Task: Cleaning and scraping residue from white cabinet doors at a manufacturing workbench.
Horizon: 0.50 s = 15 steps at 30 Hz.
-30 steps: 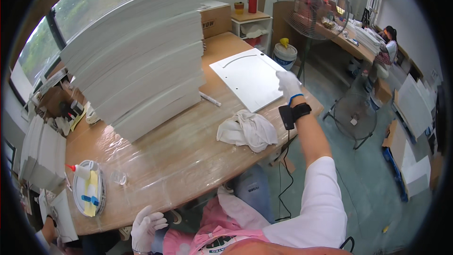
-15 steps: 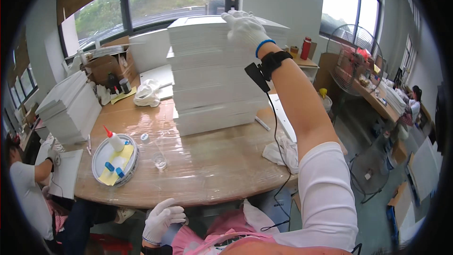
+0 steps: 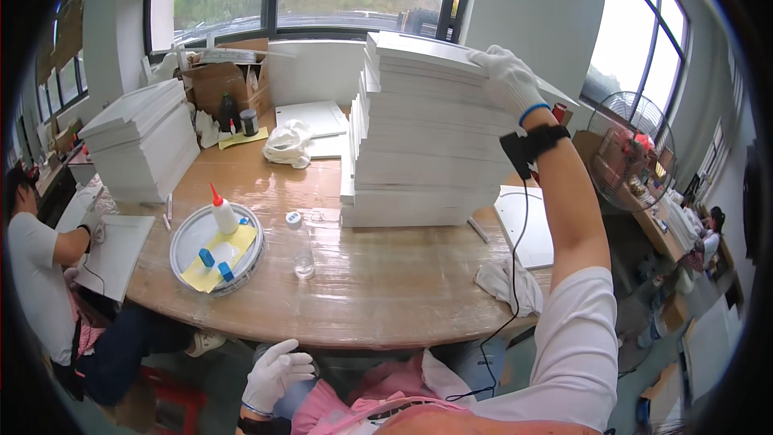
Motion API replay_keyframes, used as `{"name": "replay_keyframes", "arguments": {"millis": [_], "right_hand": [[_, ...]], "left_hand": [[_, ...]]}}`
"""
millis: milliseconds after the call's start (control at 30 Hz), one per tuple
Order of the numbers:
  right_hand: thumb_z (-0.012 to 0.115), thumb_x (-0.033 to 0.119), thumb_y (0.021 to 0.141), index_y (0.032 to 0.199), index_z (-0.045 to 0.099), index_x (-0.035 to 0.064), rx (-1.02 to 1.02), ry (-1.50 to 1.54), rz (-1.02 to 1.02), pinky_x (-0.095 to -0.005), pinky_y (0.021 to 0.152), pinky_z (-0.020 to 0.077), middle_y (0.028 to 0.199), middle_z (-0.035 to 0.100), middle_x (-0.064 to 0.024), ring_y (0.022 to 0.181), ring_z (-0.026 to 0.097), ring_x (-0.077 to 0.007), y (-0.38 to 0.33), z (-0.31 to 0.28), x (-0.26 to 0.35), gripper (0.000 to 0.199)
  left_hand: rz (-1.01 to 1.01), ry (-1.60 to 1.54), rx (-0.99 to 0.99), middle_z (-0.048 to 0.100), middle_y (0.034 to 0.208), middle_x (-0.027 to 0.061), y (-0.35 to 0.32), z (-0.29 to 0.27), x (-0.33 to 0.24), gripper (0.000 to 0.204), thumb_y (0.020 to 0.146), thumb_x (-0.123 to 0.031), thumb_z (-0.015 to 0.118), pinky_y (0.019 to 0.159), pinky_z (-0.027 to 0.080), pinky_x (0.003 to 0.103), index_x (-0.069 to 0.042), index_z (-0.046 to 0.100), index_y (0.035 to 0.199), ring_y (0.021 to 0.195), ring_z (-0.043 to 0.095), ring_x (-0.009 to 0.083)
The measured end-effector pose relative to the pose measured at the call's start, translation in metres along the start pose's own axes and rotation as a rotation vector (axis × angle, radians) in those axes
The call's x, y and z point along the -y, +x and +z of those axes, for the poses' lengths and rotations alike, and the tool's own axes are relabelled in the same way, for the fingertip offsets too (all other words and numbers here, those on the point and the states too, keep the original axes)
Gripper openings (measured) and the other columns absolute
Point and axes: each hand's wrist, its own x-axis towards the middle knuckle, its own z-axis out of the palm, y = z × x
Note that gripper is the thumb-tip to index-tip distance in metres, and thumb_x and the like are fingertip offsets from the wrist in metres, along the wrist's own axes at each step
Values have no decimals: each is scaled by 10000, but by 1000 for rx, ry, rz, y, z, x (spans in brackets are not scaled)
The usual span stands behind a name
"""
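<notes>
A tall stack of flat white panels [image 3: 435,145] stands on the wrapped table [image 3: 386,274], its layers unevenly lined up at the left. My right hand [image 3: 511,80], in a white glove with a blue cuff, is closed over the near edge of the top white panel [image 3: 427,50], close to the stack's right corner. Its thumb cannot be made out. Low in front of the table edge, over my lap, my left hand [image 3: 274,374] is gloved too, open and holding nothing, fingers partly spread.
At left are a round lid [image 3: 182,251] bearing a red-tipped glue bottle [image 3: 225,216], a clear bottle [image 3: 303,258] and another panel stack [image 3: 153,149]. A cloth [image 3: 515,283] lies at right. A co-worker [image 3: 40,282] sits at left; a fan [image 3: 632,149] stands right.
The view has shifted, so the stack and table things sit differently in the picture. My right hand has moved along the stack's top toward its right corner. My left hand stays over my lap.
</notes>
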Motion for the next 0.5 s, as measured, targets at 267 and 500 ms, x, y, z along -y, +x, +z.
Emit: {"name": "replay_keyframes", "arguments": {"millis": [267,500], "right_hand": [[668,120,805,1254,654,202,-243,-104,-329,-387,700,503,914,577,-58,886,620,-223,-156,-75,24,457],[663,139,774,1261,635,158,-285,5,-403,-355,676,455,933,523,-21,876,603,-197,-296,-69,66,488]], "left_hand": [[10,41,169,655,1185,262,-3,61,-27,499,1004,-190,562,895,583,466,50,438,1423,1012,694,353],[11,-113,596,541,1336,297,-3,169,-42,671,1043,-408,473,932,558,518,29,265,1507,1128,639,406]]}}
